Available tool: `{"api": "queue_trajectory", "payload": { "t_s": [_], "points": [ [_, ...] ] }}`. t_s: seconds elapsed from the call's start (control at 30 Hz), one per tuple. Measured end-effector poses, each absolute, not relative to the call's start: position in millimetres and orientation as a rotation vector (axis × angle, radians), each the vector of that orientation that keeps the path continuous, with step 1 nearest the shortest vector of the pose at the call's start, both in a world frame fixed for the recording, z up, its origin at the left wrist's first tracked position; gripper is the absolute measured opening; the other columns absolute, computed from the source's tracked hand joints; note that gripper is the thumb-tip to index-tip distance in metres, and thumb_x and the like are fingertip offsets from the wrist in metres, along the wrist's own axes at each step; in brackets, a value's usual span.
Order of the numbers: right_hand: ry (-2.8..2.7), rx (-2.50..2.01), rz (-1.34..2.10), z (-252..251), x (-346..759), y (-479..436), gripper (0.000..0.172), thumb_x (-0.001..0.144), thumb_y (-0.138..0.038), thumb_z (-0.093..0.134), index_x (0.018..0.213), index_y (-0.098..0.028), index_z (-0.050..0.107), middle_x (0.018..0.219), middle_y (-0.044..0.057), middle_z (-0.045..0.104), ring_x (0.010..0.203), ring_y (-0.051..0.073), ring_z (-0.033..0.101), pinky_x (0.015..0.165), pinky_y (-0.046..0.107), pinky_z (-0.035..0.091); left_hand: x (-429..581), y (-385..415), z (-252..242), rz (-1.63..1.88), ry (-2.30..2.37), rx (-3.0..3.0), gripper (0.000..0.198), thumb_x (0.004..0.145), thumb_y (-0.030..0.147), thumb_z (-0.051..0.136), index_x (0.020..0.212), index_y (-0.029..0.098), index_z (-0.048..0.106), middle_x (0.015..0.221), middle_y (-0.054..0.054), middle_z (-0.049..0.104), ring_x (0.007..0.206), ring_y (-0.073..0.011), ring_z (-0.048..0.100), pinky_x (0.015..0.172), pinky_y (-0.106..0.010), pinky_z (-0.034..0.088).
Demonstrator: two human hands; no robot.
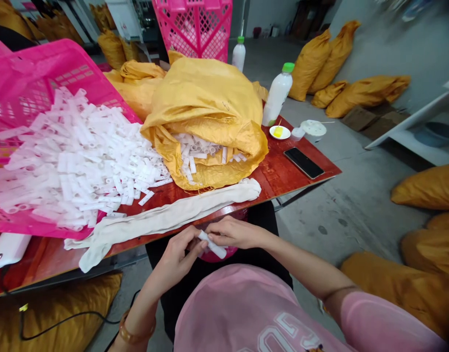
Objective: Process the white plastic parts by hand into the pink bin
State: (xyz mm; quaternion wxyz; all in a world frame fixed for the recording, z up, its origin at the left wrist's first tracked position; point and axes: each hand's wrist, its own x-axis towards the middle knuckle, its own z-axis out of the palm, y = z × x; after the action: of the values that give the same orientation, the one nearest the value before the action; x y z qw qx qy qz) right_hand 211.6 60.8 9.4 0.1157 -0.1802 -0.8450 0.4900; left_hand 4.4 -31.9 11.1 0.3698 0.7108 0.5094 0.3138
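Observation:
Just past the table's near edge, over my lap, a short white plastic tube (214, 246) is between my two hands. My left hand (181, 253) is closed, its thumb and fingers pinching the tube's upper left end. The fingers of my right hand (236, 231) are curled against the tube's right side; their tips are partly hidden. Under the hands, part of a pink container (213, 257) shows in my lap. A heap of similar white tubes (96, 151) spills from a tipped pink basket (110, 93) on the left of the table.
An open yellow woven sack (209, 93) of tubes lies mid-table, with white cloth sleeves (173, 210) before it. On the right are a phone (304, 162), a small dish (280, 132) and a green-capped bottle (279, 95). Full sacks (411, 278) cover the floor at right.

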Motion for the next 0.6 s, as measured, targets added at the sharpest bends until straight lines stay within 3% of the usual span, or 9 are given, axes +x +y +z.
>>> {"api": "queue_trajectory", "payload": {
  "t_s": [0.1,0.23,0.4,0.5,0.6],
  "points": [
    [-2.266,-0.632,1.592,-4.8,206.7,49.3,0.031,0.102,-0.036,0.046,0.081,-0.017,0.058,0.062,-0.004,0.050,0.055,0.010,0.045,0.054,0.021,0.034,2.3,-32.0,7.6,0.827,1.302,1.830,0.017,0.099,0.032,0.055,0.089,0.021,0.064,0.074,0.000,0.057,0.065,-0.0142,0.052,0.062,-0.025,0.043],
    [-1.875,-0.678,1.955,-22.8,205.9,30.9,0.035,0.105,-0.047,0.038,0.100,-0.017,0.055,0.073,-0.001,0.058,0.059,0.011,0.051,0.057,0.022,0.040,8.7,-37.2,1.2,0.892,1.343,1.830,0.007,0.096,0.026,0.059,0.095,0.021,0.064,0.084,-0.002,0.060,0.073,-0.0156,0.056,0.068,-0.026,0.047],
    [-2.122,-0.816,1.633,-40.2,214.6,28.2,0.008,0.097,-0.025,0.054,0.101,-0.019,0.057,0.092,0.001,0.062,0.081,0.015,0.057,0.075,0.026,0.044,4.6,-30.2,-9.1,0.759,1.273,1.856,0.025,0.085,0.023,0.068,0.110,0.021,0.065,0.100,-0.006,0.064,0.086,-0.0181,0.063,0.075,-0.028,0.053],
    [-2.376,-0.951,1.375,-52.6,222.3,34.7,0.013,0.095,-0.019,0.052,0.106,-0.018,0.061,0.099,0.006,0.066,0.088,0.019,0.060,0.083,0.032,0.048,-38.4,-0.2,-16.6,0.829,1.605,1.899,0.016,0.086,0.031,0.068,0.099,0.022,0.070,0.084,-0.002,0.066,0.069,-0.0162,0.063,0.064,-0.026,0.050],
    [-2.553,-1.032,1.177,-50.8,229.0,50.7,0.029,0.089,-0.027,0.067,0.116,-0.016,0.064,0.114,0.013,0.068,0.103,0.027,0.063,0.091,0.038,0.048,-93.9,38.0,-24.3,1.021,1.969,1.805,0.012,0.090,0.027,0.059,0.095,0.019,0.067,0.074,-0.003,0.061,0.064,-0.0197,0.059,0.059,-0.029,0.042]
  ]
}}
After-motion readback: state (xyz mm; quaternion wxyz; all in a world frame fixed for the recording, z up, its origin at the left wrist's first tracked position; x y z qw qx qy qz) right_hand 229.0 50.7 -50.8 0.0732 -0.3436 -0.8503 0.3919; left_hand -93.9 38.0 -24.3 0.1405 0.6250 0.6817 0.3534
